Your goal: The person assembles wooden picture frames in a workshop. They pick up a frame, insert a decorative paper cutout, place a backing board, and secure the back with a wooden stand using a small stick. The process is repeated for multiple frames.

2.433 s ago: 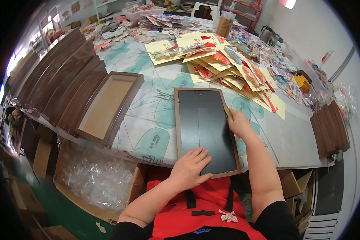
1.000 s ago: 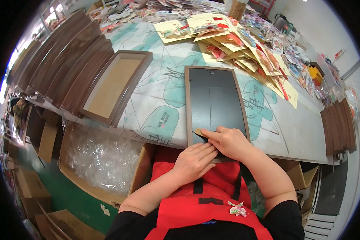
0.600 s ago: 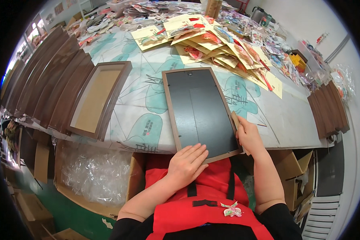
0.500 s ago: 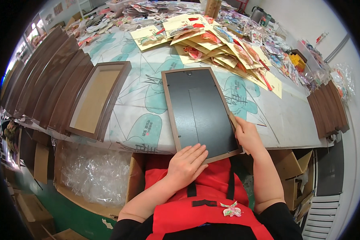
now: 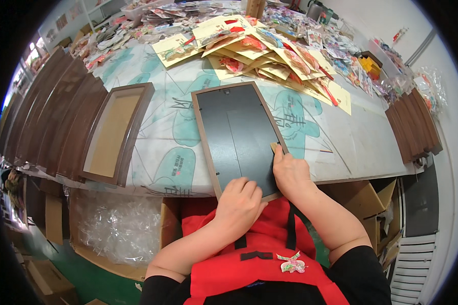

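Note:
A brown picture frame (image 5: 234, 129) lies face down in front of me, its black backing board up and its near end over the table edge. Metal tabs sit along its rim, with a hanger at the far end. At the near end, my left hand (image 5: 239, 203) is closed, fingers curled on the backing and thumb at the rim. Held in a pinch by my right hand (image 5: 290, 173) is a small tan flat piece (image 5: 274, 147), against the frame's right inner edge. Most of that piece is hidden by the fingers.
Brown frames (image 5: 56, 117) stand in a row at left, beside one open frame (image 5: 119, 132). More frames (image 5: 414, 127) lean at right. Cream cards with red tassels (image 5: 259, 48) are piled ahead. A carton of clear plastic wrap (image 5: 119, 229) sits below the table at left.
My right hand has moved from the frame's outer right side onto its inner edge, bringing the tan piece there. My left fingers, flat before, are now curled. The view has shifted slightly.

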Demonstrator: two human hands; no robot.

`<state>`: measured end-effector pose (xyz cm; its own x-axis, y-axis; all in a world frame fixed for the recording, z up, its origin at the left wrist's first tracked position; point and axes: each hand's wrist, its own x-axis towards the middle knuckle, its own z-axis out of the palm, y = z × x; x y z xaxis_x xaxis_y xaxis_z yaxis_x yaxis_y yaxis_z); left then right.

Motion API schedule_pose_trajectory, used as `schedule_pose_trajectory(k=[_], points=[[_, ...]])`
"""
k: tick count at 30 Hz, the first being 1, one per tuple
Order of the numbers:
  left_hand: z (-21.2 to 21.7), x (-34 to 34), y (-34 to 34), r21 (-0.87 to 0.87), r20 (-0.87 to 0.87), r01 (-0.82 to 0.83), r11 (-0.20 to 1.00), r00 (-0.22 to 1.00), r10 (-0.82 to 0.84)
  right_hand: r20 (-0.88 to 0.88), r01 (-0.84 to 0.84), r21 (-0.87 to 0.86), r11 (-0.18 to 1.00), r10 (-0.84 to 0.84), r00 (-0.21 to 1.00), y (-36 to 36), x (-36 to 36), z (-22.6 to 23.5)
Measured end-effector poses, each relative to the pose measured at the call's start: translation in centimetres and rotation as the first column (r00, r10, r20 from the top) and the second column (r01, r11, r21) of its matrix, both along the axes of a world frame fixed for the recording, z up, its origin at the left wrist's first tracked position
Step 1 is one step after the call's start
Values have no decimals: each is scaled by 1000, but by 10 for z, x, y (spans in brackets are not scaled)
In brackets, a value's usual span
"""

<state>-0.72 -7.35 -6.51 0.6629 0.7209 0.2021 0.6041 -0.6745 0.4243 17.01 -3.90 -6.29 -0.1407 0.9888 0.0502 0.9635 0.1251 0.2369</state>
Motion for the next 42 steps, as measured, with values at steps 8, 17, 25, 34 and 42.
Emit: schedule_pose_trajectory(k=[8,17,25,34,42], points=[[-20,25,15,194,124,89,977,986,-115,-860,-76,123,990,144,490,-17,59,9],[-18,22,15,126,149,91,988,983,-110,-501,-280,-41,959,223,836,-45,66,22],[-19,22,15,104,148,93,990,983,-108,-459,-126,-348,929,-51,887,-35,57,39],[-21,22,16,105,162,106,989,979,-122,-436,-152,-370,916,-27,900,-23,50,33],[-16,20,15,97,139,124,987,981,-137,-685,137,-52,989,-135,716,25,99,-4]])
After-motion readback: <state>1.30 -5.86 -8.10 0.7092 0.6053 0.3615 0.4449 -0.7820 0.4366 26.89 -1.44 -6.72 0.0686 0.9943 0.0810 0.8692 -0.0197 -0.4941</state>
